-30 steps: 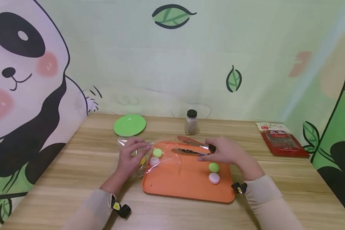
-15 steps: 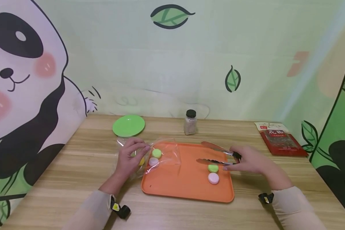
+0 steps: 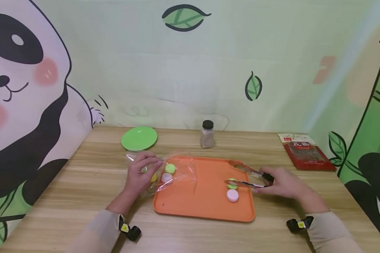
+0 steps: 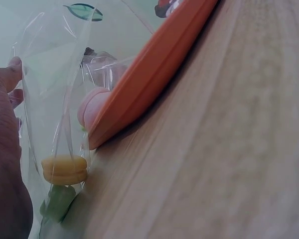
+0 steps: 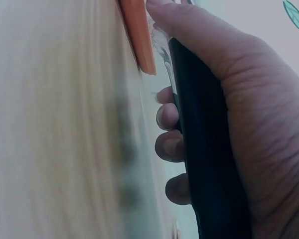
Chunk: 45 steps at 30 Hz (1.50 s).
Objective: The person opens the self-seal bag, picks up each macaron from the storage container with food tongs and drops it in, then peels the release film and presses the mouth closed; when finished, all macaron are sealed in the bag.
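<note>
We see the right hand (image 3: 285,182) curled round the black handles of the tongs (image 3: 251,185). The tongs' two arms are spread apart with nothing between them that we can see. The lower arm crosses over the green cookie (image 3: 233,187), but we can't tell if it touches. That cookie sits near the right edge of the orange tray (image 3: 202,205), with a pink cookie (image 3: 232,195) just beside it. The left hand (image 3: 140,173) pinches the rim of a clear bag (image 3: 187,168) between thumb and fingers. The bag spreads over the left end of the tray, where a light green cookie (image 3: 170,169) and a pale cookie (image 3: 166,178) show through it; we can't tell if they are inside or under it. Lower down, a yellow cookie (image 4: 64,170) shows in the bag. We think the cookies are light and may crack or crumble, so a gentle squeeze round the sides, low down, seems best; a hard pinch could make one slip. The bag looks thin, floppy and slick, so we would hold it right by its rim. The tongs look stiff and springy, and the handles seem the best place to grip.
</note>
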Each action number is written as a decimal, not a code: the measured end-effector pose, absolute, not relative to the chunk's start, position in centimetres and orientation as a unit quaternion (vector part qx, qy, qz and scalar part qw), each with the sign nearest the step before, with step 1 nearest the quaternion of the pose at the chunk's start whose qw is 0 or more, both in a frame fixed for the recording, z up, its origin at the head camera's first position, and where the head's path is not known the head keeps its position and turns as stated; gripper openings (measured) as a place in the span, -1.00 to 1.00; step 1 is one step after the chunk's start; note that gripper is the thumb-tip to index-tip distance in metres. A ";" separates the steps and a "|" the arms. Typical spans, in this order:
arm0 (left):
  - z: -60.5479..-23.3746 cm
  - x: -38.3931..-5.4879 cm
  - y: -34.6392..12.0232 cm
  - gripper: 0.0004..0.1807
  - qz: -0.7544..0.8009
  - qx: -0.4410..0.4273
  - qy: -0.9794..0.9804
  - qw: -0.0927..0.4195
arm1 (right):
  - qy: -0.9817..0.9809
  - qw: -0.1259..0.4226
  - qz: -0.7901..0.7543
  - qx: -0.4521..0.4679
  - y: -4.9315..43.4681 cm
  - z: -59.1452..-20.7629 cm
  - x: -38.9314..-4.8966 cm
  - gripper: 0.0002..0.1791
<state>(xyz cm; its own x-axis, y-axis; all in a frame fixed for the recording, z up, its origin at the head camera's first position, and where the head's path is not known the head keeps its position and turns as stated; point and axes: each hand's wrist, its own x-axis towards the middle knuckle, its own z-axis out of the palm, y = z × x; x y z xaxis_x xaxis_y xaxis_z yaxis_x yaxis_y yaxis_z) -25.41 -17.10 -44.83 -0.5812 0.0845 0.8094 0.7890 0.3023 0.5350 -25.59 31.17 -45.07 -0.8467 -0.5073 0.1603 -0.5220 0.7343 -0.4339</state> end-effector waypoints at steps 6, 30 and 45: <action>-44.7 -25.5 -17.1 -0.81 -0.511 -0.301 -0.725 0.350 | -0.928 0.035 0.217 0.302 31.3 -45.0 -25.8 -0.50; -44.7 -25.3 -17.1 -0.80 -0.513 -0.308 -0.722 0.347 | -0.935 0.049 0.178 0.302 30.5 -45.7 -25.6 -0.58; -44.4 -25.3 -17.2 -0.81 -0.513 -0.311 -0.721 0.346 | -0.918 0.092 0.251 0.293 30.3 -46.2 -25.1 -0.71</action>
<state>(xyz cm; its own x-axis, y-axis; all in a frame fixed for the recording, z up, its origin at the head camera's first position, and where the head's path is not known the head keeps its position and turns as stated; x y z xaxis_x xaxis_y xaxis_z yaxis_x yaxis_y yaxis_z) -25.27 -17.17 -44.41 -0.5667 0.0940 0.8185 0.8042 0.2790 0.5248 -25.07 30.30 -46.15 -0.8112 -0.4917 0.3166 -0.5843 0.7022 -0.4068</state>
